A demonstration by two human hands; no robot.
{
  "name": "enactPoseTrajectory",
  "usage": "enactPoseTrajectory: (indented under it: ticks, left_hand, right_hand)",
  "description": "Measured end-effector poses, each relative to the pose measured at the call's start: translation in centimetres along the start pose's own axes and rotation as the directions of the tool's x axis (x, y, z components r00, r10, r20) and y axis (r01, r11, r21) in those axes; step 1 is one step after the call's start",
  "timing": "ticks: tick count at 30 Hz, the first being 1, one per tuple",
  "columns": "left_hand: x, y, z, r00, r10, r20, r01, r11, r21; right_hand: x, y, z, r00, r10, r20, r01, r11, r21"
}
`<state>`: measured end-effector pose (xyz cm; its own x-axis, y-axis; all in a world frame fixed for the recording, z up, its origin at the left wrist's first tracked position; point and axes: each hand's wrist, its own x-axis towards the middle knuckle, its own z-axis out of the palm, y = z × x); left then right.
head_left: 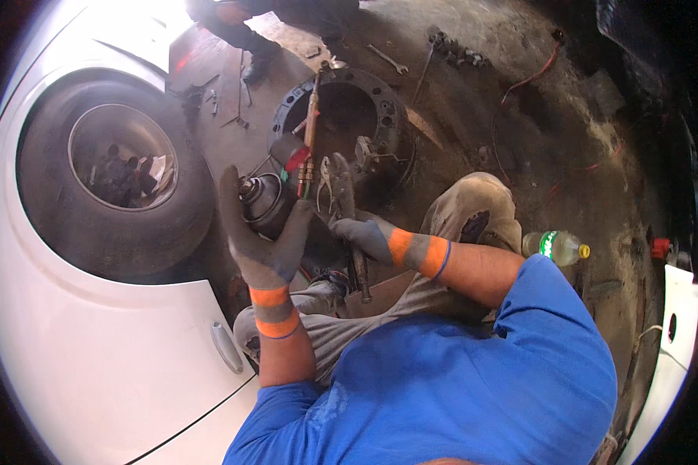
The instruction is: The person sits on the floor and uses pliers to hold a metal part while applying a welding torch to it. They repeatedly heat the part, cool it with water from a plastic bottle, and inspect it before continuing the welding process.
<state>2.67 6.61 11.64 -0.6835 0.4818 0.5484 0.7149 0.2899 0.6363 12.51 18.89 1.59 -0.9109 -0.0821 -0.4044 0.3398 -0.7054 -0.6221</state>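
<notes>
My left hand, in a grey glove with an orange cuff, is open, fingers and thumb spread wide. Beyond its palm sits a dark round metal part with a fitting on top. A brass gas torch with red and green hose ends runs away from me, its near end close to my left thumb; whether they touch I cannot tell. My right hand, gloved the same way, is closed around locking pliers. Their jaws point away from me and the handle end reaches toward my lap.
Ahead lies a large metal ring with bolt holes. A wheel in a white vehicle body stands at left, loose parts inside its rim. A wrench lies far off; a plastic bottle is at right. Another person's legs show at the top.
</notes>
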Motion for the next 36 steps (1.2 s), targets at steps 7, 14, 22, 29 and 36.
enactPoseTrajectory:
  ticks: [7, 14, 22, 29, 36]
  left_hand:
    - [1.5, -1.2, 0.4, 0.945, -0.247, 0.213, 0.306, 0.899, -0.314]
    - [-1.5, -10.5, 5.9, 0.864, -0.267, 0.426, 0.385, 0.897, -0.218]
    - [0.9, -14.2, 8.9, 0.8, -0.269, 0.536, 0.393, 0.911, -0.129]
    - [1.1, -15.2, 10.0, 0.792, -0.226, 0.568, 0.358, 0.924, -0.132]
    - [1.6, -15.4, 10.0, 0.753, -0.23, 0.616, 0.304, 0.953, -0.015]
  right_hand:
    - [-0.4, -0.4, -3.0, 0.994, -0.103, -0.04, 0.091, 0.969, -0.228]
    - [-2.8, -6.6, -10.5, 0.704, -0.483, -0.521, 0.645, 0.742, 0.183]
    - [-6.2, -9.0, -9.8, 0.534, -0.556, -0.638, 0.775, 0.622, 0.107]
    - [-6.5, -8.9, -10.5, 0.528, -0.588, -0.613, 0.806, 0.573, 0.145]
    - [-6.2, -9.2, -9.6, 0.49, -0.554, -0.673, 0.814, 0.567, 0.125]
